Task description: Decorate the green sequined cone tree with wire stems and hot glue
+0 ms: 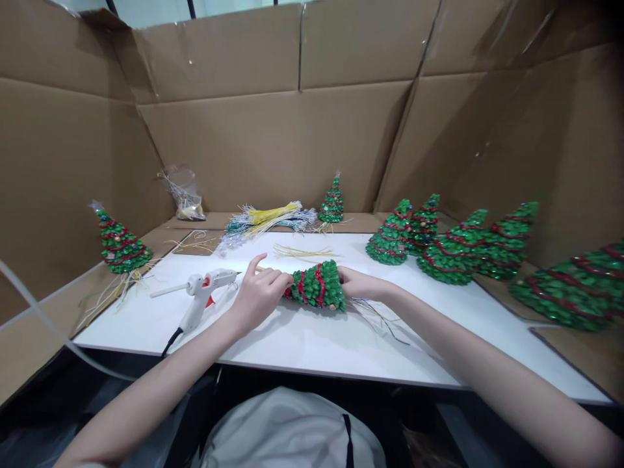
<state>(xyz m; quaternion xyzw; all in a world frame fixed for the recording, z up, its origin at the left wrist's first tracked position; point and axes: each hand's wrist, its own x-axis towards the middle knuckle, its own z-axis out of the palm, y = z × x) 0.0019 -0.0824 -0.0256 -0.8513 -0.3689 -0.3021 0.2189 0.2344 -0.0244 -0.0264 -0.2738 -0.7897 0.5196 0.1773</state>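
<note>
A small green cone tree with red garland [319, 285] lies on its side on the white board [312, 338], tip pointing left. My left hand [258, 292] pinches the tree's tip end with its fingertips. My right hand [358, 284] grips the wide base end, where thin wires trail out over the board. Both hands hold the tree between them, just above or on the board.
A white glue gun [202, 296] with a black cord lies left of my left hand. Bundles of yellow and silver wires [268, 218] and a plastic bag [185, 195] sit at the back. Finished trees stand at left [119, 244], back [332, 203] and right [453, 247]. Cardboard walls surround everything.
</note>
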